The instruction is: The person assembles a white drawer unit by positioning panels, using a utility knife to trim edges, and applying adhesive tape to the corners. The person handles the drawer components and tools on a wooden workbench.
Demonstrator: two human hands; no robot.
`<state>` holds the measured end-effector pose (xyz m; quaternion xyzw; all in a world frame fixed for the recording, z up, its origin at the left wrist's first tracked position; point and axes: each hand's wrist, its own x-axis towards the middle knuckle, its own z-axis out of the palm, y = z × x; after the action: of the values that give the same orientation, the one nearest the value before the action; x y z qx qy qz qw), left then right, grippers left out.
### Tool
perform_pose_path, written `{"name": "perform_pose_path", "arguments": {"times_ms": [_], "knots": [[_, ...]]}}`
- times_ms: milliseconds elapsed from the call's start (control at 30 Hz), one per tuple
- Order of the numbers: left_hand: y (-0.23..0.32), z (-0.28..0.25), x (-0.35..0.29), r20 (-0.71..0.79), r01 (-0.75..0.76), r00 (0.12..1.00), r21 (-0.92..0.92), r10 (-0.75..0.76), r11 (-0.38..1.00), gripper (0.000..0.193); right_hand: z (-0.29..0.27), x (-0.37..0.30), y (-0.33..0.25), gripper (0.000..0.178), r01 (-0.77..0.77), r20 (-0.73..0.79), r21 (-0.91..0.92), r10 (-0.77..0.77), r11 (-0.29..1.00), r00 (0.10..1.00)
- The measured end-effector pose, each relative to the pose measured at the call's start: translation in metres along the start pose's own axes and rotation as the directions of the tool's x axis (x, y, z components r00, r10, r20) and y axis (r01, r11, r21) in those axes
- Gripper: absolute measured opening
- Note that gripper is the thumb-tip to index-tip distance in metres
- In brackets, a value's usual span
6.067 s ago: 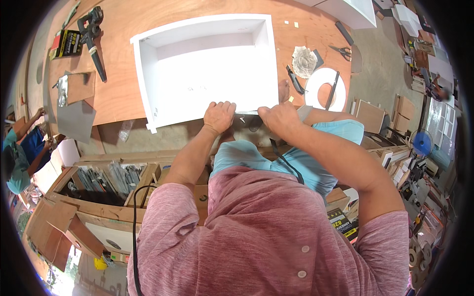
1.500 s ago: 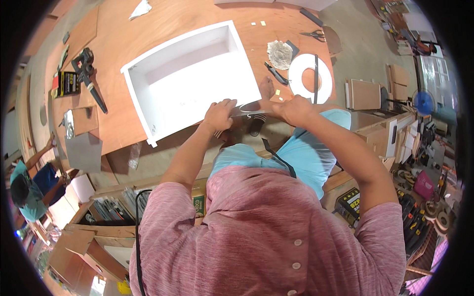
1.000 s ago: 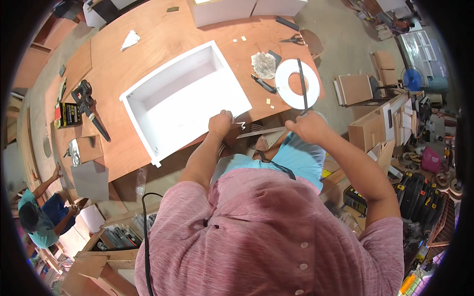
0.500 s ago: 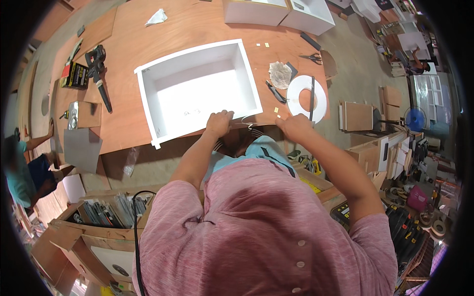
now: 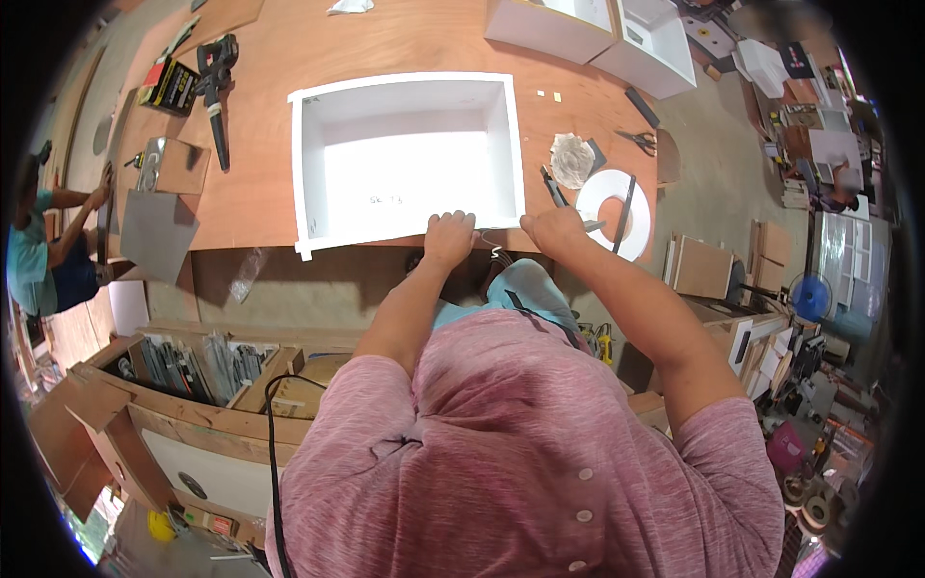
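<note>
A white open box lies on the plywood table with its open side up and handwriting inside. My left hand is curled over its near rim, right of the middle. At the near right corner my right hand is closed, knuckles by the edge. A grey end of something pokes out beside that hand; whether it is held, I cannot tell. Between my hands a thin white curled strip hangs below the rim. A black utility knife lies just beyond my right hand.
A white tape roll, scissors and a crumpled pale round piece lie at right. More white boxes stand at the far right. A black blower-like tool lies at left. Another person works at far left.
My right hand has moved left to the box's near right corner. My left hand stays on the near rim. The view has shifted, and a grey end now shows beside my right hand.
</note>
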<state>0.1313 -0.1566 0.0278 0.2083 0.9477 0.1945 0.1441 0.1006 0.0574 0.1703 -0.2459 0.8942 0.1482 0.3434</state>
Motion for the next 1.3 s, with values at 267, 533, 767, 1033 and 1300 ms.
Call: {"name": "perform_pose_path", "arguments": {"times_ms": [267, 533, 767, 1033, 1300], "knots": [[0.009, 0.019, 0.006, -0.097, 0.031, 0.995, 0.167, -0.015, 0.985, 0.014, 0.017, 0.001, 0.021, 0.013, 0.117, -0.032, 0.059, -0.115, 0.991, 0.993], [0.013, 0.031, 0.007, -0.187, 0.095, 0.981, 0.215, -0.054, 0.972, 0.022, 0.004, -0.005, 0.02, 0.025, 0.11, 0.019, 0.149, -0.114, 0.983, 0.993], [0.021, 0.035, 0.018, -0.268, 0.107, 0.961, 0.164, -0.06, 0.981, 0.022, 0.008, 0.003, 0.048, 0.029, 0.143, 0.132, 0.1, -0.155, 0.985, 0.979], [0.017, 0.037, 0.02, -0.29, 0.069, 0.957, 0.138, -0.026, 0.988, 0.027, -0.011, 0.006, 0.052, 0.016, 0.239, 0.043, 0.075, -0.243, 0.968, 0.969], [0.015, 0.035, 0.021, -0.31, 0.064, 0.951, 0.126, -0.023, 0.99, 0.026, -0.013, 0.013, 0.055, 0.014, 0.263, 0.062, 0.127, -0.272, 0.956, 0.96]]}}
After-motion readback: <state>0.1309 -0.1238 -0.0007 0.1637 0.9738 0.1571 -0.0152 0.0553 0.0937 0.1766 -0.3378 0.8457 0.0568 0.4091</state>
